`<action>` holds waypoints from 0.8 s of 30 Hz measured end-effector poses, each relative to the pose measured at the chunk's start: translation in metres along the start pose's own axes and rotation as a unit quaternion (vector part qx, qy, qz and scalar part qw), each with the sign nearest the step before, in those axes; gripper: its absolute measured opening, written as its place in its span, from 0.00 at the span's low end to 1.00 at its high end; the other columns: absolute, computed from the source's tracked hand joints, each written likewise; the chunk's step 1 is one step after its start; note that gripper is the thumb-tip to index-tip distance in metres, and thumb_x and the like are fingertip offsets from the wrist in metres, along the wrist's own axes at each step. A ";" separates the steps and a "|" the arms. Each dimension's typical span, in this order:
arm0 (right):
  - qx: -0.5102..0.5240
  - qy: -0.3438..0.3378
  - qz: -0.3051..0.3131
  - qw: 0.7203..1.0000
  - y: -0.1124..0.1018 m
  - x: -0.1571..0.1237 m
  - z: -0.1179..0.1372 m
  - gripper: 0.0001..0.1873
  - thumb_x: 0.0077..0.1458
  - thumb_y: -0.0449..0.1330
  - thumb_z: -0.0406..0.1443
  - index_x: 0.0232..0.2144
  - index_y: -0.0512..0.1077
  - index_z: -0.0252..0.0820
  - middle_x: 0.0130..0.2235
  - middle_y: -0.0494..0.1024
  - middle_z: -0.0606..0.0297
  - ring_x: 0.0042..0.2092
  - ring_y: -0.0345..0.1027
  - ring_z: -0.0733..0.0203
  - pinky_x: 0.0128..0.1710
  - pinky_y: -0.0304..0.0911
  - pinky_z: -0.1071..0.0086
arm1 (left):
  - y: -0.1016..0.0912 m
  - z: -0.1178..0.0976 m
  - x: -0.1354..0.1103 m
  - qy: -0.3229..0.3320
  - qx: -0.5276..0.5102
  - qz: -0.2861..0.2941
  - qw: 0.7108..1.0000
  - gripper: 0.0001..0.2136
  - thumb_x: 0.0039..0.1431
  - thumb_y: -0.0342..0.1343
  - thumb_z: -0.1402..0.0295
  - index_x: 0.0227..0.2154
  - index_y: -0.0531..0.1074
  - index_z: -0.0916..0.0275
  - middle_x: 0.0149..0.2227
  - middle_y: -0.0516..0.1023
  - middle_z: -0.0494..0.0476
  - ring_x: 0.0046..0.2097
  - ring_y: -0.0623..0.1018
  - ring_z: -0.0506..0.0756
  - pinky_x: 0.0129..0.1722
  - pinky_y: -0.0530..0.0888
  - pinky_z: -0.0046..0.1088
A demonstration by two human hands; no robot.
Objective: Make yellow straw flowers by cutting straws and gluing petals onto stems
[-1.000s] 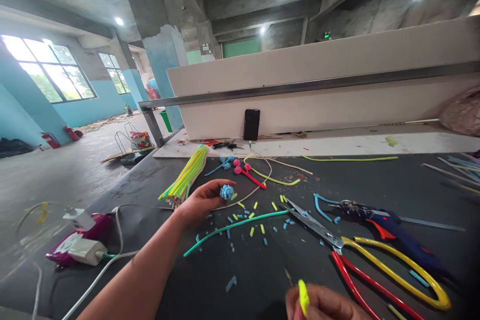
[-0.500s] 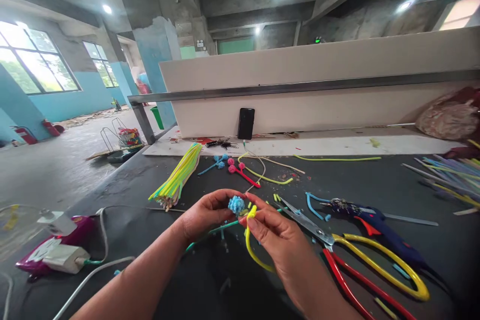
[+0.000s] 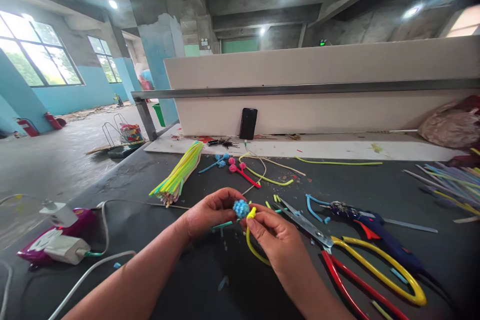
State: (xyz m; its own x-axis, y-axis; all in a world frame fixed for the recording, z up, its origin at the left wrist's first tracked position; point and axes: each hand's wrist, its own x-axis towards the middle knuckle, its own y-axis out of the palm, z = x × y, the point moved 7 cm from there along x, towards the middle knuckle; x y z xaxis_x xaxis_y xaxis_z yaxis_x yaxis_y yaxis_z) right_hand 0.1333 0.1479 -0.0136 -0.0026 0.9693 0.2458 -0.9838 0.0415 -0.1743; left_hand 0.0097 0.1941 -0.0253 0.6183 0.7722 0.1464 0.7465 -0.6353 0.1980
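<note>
Left hand [image 3: 210,212] is pinching a small fuzzy blue ball [image 3: 240,208]. Right hand [image 3: 275,237] pinches a bent yellow pipe cleaner [image 3: 252,246], its tip right against the ball, above the dark worktop [image 3: 210,290].

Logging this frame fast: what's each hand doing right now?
Left hand: closed, pinching the blue pompom cluster.
Right hand: closed, pinching the yellow tube, its tip against the cluster.
</note>
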 end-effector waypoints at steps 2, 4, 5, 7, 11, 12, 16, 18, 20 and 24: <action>-0.017 -0.009 0.004 1.000 0.001 -0.001 0.001 0.10 0.50 0.59 0.40 0.23 0.76 0.41 0.43 0.75 0.56 0.47 0.66 0.51 0.47 0.57 0.63 | 0.001 -0.001 0.000 0.003 0.005 0.005 1.000 0.14 0.48 0.62 0.69 0.38 0.70 0.63 0.33 0.74 0.53 0.35 0.72 0.50 0.38 0.67 0.26; -0.024 -0.015 0.002 1.000 0.000 -0.001 0.002 0.10 0.50 0.59 0.39 0.23 0.76 0.41 0.43 0.75 0.56 0.46 0.67 0.52 0.47 0.57 0.63 | 0.002 -0.002 0.001 0.006 0.007 0.007 1.000 0.13 0.48 0.62 0.69 0.38 0.70 0.63 0.33 0.73 0.52 0.35 0.72 0.49 0.37 0.67 0.25; -0.024 -0.015 0.000 1.000 0.000 -0.002 0.003 0.10 0.50 0.59 0.40 0.23 0.76 0.41 0.42 0.75 0.56 0.45 0.67 0.52 0.46 0.57 0.64 | 0.002 -0.002 0.001 0.009 0.006 0.006 1.000 0.13 0.48 0.62 0.70 0.38 0.69 0.63 0.32 0.73 0.52 0.34 0.72 0.49 0.36 0.67 0.25; -0.006 -0.007 0.002 1.000 -0.001 -0.002 0.003 0.10 0.50 0.60 0.40 0.23 0.76 0.40 0.41 0.75 0.57 0.44 0.67 0.53 0.46 0.58 0.64 | 0.002 -0.002 0.000 0.009 -0.002 0.001 1.000 0.14 0.48 0.62 0.69 0.38 0.69 0.63 0.32 0.73 0.52 0.34 0.72 0.49 0.36 0.66 0.24; 0.101 0.058 0.037 0.993 0.003 -0.003 -0.001 0.12 0.49 0.61 0.42 0.25 0.76 0.39 0.37 0.76 0.60 0.39 0.67 0.57 0.40 0.60 0.68 | 0.000 0.003 0.000 -0.006 -0.025 -0.009 1.000 0.15 0.48 0.62 0.68 0.39 0.69 0.63 0.32 0.73 0.53 0.32 0.72 0.48 0.34 0.66 0.24; 0.140 0.082 0.044 0.986 0.005 -0.004 -0.005 0.12 0.49 0.61 0.42 0.27 0.77 0.39 0.35 0.76 0.62 0.37 0.68 0.58 0.39 0.61 0.68 | -0.001 0.004 0.001 -0.008 -0.029 -0.010 1.000 0.15 0.48 0.62 0.67 0.39 0.69 0.63 0.32 0.73 0.53 0.32 0.72 0.48 0.33 0.65 0.23; 0.258 0.147 0.035 0.954 0.008 -0.005 -0.019 0.11 0.45 0.65 0.41 0.29 0.78 0.40 0.30 0.77 0.65 0.35 0.70 0.60 0.41 0.62 0.67 | -0.002 0.009 0.001 -0.018 -0.028 -0.012 0.999 0.16 0.47 0.62 0.65 0.40 0.68 0.63 0.31 0.73 0.52 0.31 0.72 0.48 0.32 0.65 0.24; 0.268 0.147 0.025 0.952 0.008 -0.005 -0.024 0.10 0.45 0.65 0.41 0.28 0.78 0.40 0.29 0.77 0.66 0.34 0.70 0.60 0.40 0.63 0.68 | -0.003 0.011 0.001 -0.028 -0.020 -0.011 0.999 0.18 0.47 0.62 0.64 0.40 0.68 0.62 0.33 0.74 0.53 0.33 0.73 0.50 0.35 0.67 0.27; 0.259 0.140 0.012 0.956 0.005 -0.004 -0.027 0.10 0.45 0.65 0.41 0.29 0.78 0.41 0.29 0.77 0.66 0.33 0.70 0.61 0.38 0.63 0.68 | -0.004 0.011 0.001 -0.034 -0.003 -0.012 0.999 0.18 0.46 0.63 0.63 0.40 0.67 0.62 0.34 0.74 0.54 0.35 0.74 0.51 0.37 0.67 0.28; 0.249 0.147 -0.002 0.957 0.003 -0.004 -0.030 0.12 0.44 0.66 0.41 0.30 0.79 0.39 0.28 0.78 0.64 0.33 0.70 0.59 0.38 0.65 0.65 | -0.007 0.010 0.001 -0.035 0.027 -0.017 0.999 0.18 0.46 0.63 0.63 0.40 0.67 0.62 0.33 0.73 0.53 0.34 0.74 0.49 0.36 0.67 0.26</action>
State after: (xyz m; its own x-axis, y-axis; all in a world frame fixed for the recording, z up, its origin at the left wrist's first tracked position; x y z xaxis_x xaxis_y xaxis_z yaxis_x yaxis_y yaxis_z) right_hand 0.1359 0.1514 -0.0433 -0.0195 0.9987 -0.0468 -0.9474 -0.0035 0.3199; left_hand 0.0072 0.1994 -0.0360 0.6058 0.7923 0.0721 0.7789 -0.6091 0.1493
